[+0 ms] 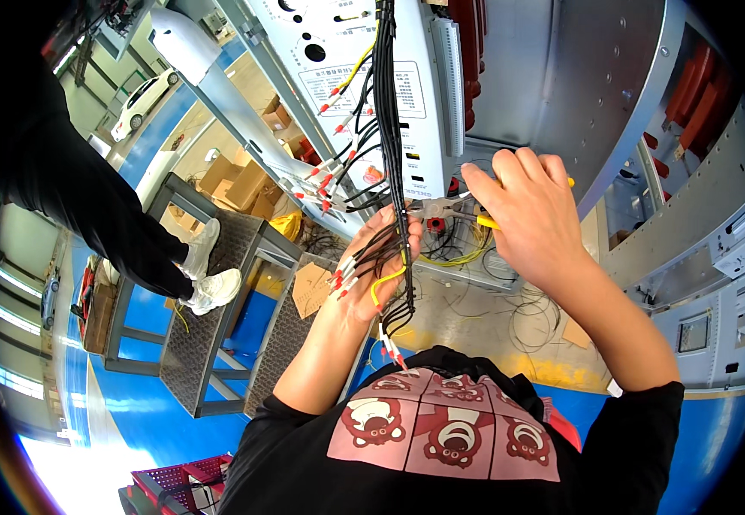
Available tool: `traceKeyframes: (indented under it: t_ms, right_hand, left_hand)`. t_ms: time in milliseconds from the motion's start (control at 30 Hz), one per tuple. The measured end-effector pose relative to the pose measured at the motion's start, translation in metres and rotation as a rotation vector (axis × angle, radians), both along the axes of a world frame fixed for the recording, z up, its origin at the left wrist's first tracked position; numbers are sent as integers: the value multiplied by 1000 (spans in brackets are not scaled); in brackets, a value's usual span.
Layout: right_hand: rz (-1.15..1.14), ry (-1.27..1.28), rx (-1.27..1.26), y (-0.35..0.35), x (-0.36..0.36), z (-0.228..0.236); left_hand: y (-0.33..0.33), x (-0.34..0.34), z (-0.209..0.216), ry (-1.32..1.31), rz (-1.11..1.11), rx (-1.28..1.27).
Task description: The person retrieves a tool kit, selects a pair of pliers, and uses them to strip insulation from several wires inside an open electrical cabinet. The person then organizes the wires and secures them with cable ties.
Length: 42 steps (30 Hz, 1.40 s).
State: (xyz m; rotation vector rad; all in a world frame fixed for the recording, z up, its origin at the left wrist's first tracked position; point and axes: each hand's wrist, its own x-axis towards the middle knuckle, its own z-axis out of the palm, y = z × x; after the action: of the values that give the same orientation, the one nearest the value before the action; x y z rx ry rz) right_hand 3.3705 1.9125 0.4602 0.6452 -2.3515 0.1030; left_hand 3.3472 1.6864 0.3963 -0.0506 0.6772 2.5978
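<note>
A thick bundle of black wires (387,120) hangs down in front of a white panel (415,94). My left hand (364,287) is closed round the bundle's lower part, with several loose wire ends fanned across the palm. These ends carry red and white tips. A yellow wire (387,278) curves out beside them. My right hand (533,215) grips cutting pliers (437,209) with yellow handles. Their metal jaws are at the bundle, next to my left fingertips; whether they close on anything is too small to tell. Higher up, more red-tipped wire ends (325,183) branch off to the left.
Metal cabinet walls (544,77) rise at the right. On the left, a person in dark trousers and white shoes (214,292) stands on metal steps (188,360). Cardboard boxes (239,183) lie behind. Loose wires (531,318) litter the cabinet's floor.
</note>
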Motion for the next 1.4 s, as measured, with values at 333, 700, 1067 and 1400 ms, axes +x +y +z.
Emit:
traceKeyframes:
  t_ms: [333, 700, 1067, 1400]
  right_hand:
    - [31, 87, -4, -1, -3, 2]
    - [41, 122, -83, 0, -7, -12]
    - [70, 99, 36, 7, -14, -12]
    - [26, -9, -8, 17, -7, -14]
  left_hand:
    - [-12, -2, -2, -151, -82, 135]
    - [-21, 0, -5, -226, -66, 171]
    - [-18, -1, -4, -185, -131, 223]
    - [-10, 1, 3, -7, -123, 213]
